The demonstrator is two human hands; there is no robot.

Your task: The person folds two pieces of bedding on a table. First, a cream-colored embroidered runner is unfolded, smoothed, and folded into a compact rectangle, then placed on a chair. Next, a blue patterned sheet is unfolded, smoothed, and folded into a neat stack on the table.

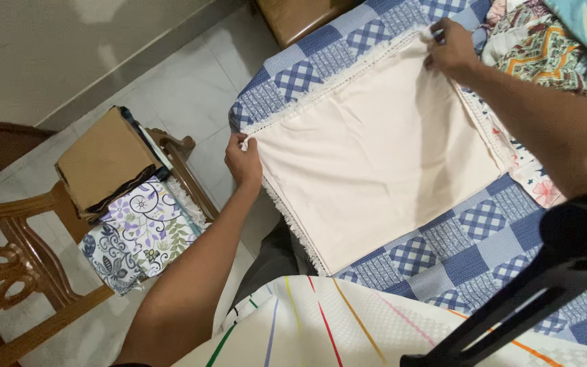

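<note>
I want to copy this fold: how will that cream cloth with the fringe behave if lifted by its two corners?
The cream cloth looks floppy: it lies flat over the checked cover and would likely sag between the left hand and right hand. It seems light, since fingertip pinches hold its corners. Its fringe may snag.

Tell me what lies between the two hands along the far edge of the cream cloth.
In the head view, only the cream cloth's fringed edge spans from left hand to right hand, over the blue checked cover.
</note>
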